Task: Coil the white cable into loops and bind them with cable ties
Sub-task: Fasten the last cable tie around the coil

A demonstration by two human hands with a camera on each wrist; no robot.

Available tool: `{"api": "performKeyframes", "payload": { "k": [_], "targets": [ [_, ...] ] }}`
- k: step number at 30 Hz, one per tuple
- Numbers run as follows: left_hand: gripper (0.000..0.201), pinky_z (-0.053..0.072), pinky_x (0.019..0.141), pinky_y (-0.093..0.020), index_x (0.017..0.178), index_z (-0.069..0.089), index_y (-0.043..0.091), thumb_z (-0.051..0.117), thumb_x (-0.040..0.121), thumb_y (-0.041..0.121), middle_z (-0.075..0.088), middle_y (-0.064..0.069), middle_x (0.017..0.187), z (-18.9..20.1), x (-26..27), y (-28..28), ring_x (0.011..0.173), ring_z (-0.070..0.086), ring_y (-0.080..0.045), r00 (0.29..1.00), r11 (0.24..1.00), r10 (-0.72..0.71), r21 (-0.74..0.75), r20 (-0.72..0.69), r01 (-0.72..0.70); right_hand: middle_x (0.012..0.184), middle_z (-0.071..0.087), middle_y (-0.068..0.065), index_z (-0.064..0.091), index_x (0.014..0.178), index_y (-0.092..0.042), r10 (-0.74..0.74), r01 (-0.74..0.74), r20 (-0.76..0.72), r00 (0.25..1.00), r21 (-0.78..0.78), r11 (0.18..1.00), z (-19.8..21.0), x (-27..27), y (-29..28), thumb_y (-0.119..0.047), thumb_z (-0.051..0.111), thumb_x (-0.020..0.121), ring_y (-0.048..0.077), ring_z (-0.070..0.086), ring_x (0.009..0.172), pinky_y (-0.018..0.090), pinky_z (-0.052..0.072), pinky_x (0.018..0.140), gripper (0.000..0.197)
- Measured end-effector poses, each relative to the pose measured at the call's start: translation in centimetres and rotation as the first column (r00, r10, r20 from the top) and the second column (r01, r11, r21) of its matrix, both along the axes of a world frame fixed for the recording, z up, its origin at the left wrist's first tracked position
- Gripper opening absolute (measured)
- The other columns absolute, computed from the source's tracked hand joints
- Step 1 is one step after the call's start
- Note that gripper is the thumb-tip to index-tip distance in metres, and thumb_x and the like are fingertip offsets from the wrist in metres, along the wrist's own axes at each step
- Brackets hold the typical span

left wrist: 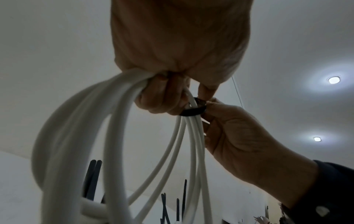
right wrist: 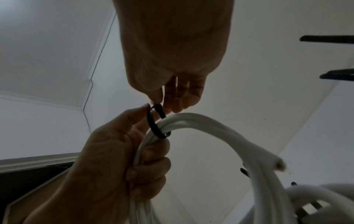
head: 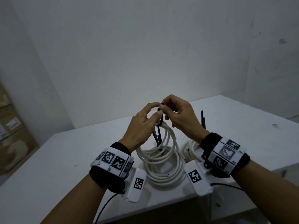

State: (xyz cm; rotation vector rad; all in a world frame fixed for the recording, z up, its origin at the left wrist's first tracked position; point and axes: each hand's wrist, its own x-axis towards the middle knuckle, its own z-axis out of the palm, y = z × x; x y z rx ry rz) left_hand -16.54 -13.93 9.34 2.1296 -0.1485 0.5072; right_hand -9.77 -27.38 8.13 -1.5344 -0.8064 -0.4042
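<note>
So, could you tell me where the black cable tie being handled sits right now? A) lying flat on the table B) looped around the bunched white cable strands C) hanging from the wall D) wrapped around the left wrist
B: the black cable tie circles the gathered white cable that the left hand grips, while the right hand pinches the tie.

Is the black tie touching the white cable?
Touching. The right wrist view shows the black tie looped round the white cable strands, pressed against them where the left hand grips.
</note>
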Motion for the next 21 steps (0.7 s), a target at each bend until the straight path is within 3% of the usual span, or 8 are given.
{"api": "performKeyframes", "payload": {
  "k": [3, 5, 8, 10, 14, 16, 19, 21],
  "targets": [
    [0.016, 0.033, 0.047, -0.018, 0.103, 0.062, 0.035, 0.047, 0.098, 0.032, 0.065, 0.008, 0.067, 0.1, 0.0, -0.1, 0.044, 0.043, -0.002, 1.000, 1.000, 0.006, 0.005, 0.019, -0.006, 0.075, 0.062, 0.001, 0.059, 0.082, -0.009, -0.030, 0.031, 0.010, 0.999, -0.072, 0.997, 0.2, 0.2, 0.3, -0.013, 0.062, 0.089, 0.024, 0.053, 0.067, 0.030, 0.046, 0.063, 0.009],
    [0.018, 0.034, 0.048, -0.018, 0.091, 0.064, 0.025, 0.047, 0.095, 0.025, 0.062, 0.012, 0.061, 0.0, 0.0, -0.1, 0.048, 0.046, -0.003, 0.999, 0.999, 0.031, -0.015, 0.016, -0.031, 0.070, 0.057, -0.004, 0.057, 0.078, -0.010, -0.032, 0.031, -0.009, 0.999, -0.073, 0.997, 0.7, 0.2, 0.3, -0.010, 0.061, 0.089, 0.013, 0.048, 0.063, 0.027, 0.043, 0.063, 0.012],
    [0.021, 0.030, 0.045, -0.019, 0.077, 0.062, 0.014, 0.047, 0.090, 0.019, 0.053, 0.015, 0.050, -0.7, -0.3, -0.3, 0.042, 0.038, -0.004, 0.998, 0.998, 0.058, -0.008, -0.022, -0.058, 0.064, 0.051, -0.004, 0.051, 0.072, -0.015, -0.003, 0.009, -0.101, 0.995, 0.059, 0.998, 2.5, 0.6, 0.4, -0.005, 0.058, 0.090, 0.011, 0.044, 0.059, 0.018, 0.037, 0.052, 0.022],
    [0.024, 0.026, 0.041, -0.016, 0.072, 0.059, 0.014, 0.046, 0.091, 0.017, 0.047, 0.016, 0.043, -0.7, -0.5, -0.4, 0.037, 0.034, -0.003, 0.996, 0.997, 0.077, -0.012, -0.034, -0.077, 0.065, 0.052, -0.003, 0.051, 0.072, -0.016, -0.007, 0.018, -0.127, 0.992, 0.084, 0.996, 3.3, 0.7, 0.6, -0.006, 0.057, 0.091, 0.010, 0.046, 0.059, 0.014, 0.037, 0.049, 0.022],
    [0.017, 0.024, 0.038, -0.019, 0.087, 0.061, 0.017, 0.046, 0.092, 0.017, 0.051, 0.012, 0.051, 0.1, -0.6, -0.2, 0.037, 0.029, -0.008, 0.995, 0.989, 0.059, -0.132, -0.075, -0.068, 0.070, 0.056, 0.001, 0.055, 0.082, -0.009, 0.141, -0.115, -0.243, 0.960, 0.118, 0.986, 3.2, 0.1, 1.2, -0.014, 0.054, 0.095, 0.010, 0.053, 0.058, 0.022, 0.040, 0.047, 0.014],
    [0.014, 0.021, 0.039, -0.018, 0.088, 0.058, 0.016, 0.046, 0.094, 0.016, 0.046, 0.011, 0.047, 0.4, -0.7, 0.2, 0.038, 0.025, -0.010, 0.994, 0.975, 0.043, -0.211, -0.101, -0.063, 0.071, 0.058, 0.005, 0.059, 0.083, -0.004, 0.179, -0.168, -0.242, 0.954, 0.065, 0.984, 2.7, -0.2, 1.6, -0.018, 0.055, 0.095, 0.012, 0.057, 0.060, 0.023, 0.044, 0.049, 0.019],
    [0.015, 0.019, 0.040, -0.018, 0.081, 0.053, 0.016, 0.050, 0.095, 0.020, 0.041, 0.011, 0.042, 0.6, -0.8, 0.7, 0.038, 0.022, -0.011, 0.993, 0.966, 0.040, -0.250, -0.115, -0.068, 0.076, 0.066, 0.009, 0.063, 0.082, -0.004, 0.088, -0.097, -0.154, 0.984, -0.051, 0.994, 1.7, -0.4, 2.2, -0.019, 0.061, 0.090, 0.026, 0.064, 0.074, 0.036, 0.053, 0.066, 0.017],
    [0.018, 0.018, 0.040, -0.018, 0.081, 0.051, 0.014, 0.054, 0.095, 0.024, 0.042, 0.010, 0.042, 0.4, -0.9, 0.8, 0.037, 0.021, -0.011, 0.992, 0.966, 0.034, -0.250, -0.124, -0.065, 0.077, 0.068, 0.007, 0.065, 0.081, -0.005, 0.022, -0.034, -0.116, 0.993, -0.102, 0.994, 1.4, -0.6, 2.5, -0.016, 0.063, 0.088, 0.025, 0.066, 0.076, 0.039, 0.054, 0.071, 0.013]
  ]
}}
